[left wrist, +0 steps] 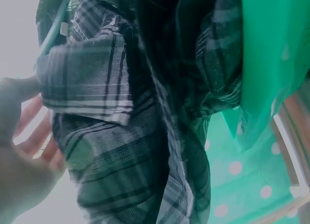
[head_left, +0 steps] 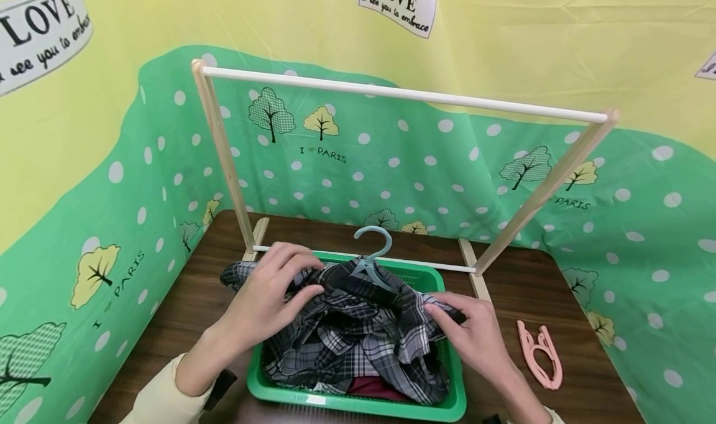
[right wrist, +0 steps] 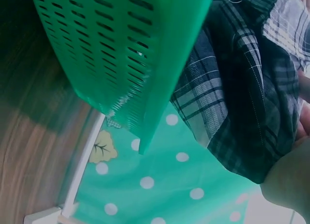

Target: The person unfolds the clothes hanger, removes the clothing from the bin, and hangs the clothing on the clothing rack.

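Observation:
A dark grey and white plaid shirt (head_left: 335,299) lies bunched over the green basket (head_left: 358,405). The light blue hanger (head_left: 380,231) sits in its neck opening, hook pointing up. My right hand (head_left: 472,327) pinches the shirt's right shoulder between thumb and fingers. On the other side, my left hand (head_left: 274,287) is at the shirt's left shoulder, thumb and forefinger spread apart with cloth behind them. In the left wrist view, fingers (left wrist: 36,132) of that hand run against the plaid cloth. Most of the hanger is hidden inside the shirt.
Behind the basket stands a wooden rack with a white top bar (head_left: 403,92). A pink folding hanger (head_left: 539,355) lies on the brown table (head_left: 168,343) to the right. Some dark red cloth (head_left: 377,388) shows in the basket. A patterned green and yellow curtain (head_left: 358,181) surrounds the table.

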Demonstrator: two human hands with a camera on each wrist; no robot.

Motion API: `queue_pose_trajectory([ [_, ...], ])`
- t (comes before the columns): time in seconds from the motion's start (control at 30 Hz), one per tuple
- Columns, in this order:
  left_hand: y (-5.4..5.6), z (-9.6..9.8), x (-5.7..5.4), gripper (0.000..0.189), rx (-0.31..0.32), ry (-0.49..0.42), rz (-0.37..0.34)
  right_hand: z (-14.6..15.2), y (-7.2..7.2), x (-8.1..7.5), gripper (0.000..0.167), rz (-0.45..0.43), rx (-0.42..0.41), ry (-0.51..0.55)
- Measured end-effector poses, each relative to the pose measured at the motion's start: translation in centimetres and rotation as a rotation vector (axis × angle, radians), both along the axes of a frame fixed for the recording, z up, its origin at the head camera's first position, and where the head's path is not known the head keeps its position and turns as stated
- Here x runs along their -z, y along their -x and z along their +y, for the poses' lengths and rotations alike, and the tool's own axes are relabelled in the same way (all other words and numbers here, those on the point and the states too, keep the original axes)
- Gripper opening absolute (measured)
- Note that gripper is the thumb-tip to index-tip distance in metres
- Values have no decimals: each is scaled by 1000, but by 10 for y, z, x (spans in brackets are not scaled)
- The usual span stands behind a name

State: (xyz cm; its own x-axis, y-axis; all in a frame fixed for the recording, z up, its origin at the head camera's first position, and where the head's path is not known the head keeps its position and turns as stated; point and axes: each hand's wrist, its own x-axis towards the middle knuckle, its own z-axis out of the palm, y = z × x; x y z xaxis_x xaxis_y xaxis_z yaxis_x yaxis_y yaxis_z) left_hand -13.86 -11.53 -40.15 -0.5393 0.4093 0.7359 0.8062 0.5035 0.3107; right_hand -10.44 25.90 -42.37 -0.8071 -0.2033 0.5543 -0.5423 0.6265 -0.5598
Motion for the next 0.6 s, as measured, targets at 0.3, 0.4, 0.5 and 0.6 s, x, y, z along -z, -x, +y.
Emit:
queue_pose_trajectory([
  [0.3, -20, -11, 7, 26, -160, -34, -28, -1, 1, 1, 28, 62, 42, 11],
  [0.4, -25, -14, 11, 35, -188, -10, -106, -2, 2, 1, 28, 74, 44, 24],
  [0.5, -26, -14, 15, 38, -172, 5, -191, -3, 2, 1, 29, 83, 44, 38],
  [0.6, -26, -12, 18, 32, -115, -19, -252, -3, 2, 1, 29, 94, 35, 41],
])
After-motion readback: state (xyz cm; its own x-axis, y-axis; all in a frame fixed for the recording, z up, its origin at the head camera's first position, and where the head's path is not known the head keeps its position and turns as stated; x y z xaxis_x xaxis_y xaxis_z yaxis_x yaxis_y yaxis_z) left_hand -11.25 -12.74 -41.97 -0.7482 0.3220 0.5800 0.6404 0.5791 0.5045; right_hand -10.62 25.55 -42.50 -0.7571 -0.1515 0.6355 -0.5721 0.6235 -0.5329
